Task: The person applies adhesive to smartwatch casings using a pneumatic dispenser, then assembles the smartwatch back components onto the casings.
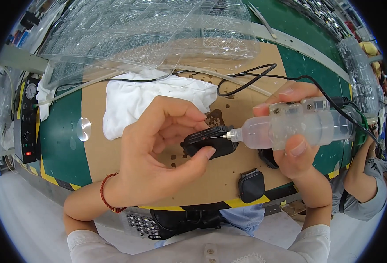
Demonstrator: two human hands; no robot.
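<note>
Between the thumb and fingers of my left hand (158, 149) is a small black squarish case (215, 147), held tilted on its edge. My right hand (296, 149) grips a translucent dispensing syringe (257, 133) with a clear clamp block (301, 108) on its barrel and a black cable at its rear end. The syringe's thin metal needle points left and reaches the edge of the case; whether it touches cannot be made out. Another black case (251, 186) lies on the cardboard near the front edge. A third dark case (269, 158) is partly hidden behind my right hand.
A white cloth (130, 103) lies on stained brown cardboard (97, 158). Stacked clear plastic trays (158, 35) fill the back. A black controller box with a gauge (28, 118) stands left. Tweezers (262, 19) lie at the back. The black cable (246, 74) loops across. Another person (364, 188) sits at right.
</note>
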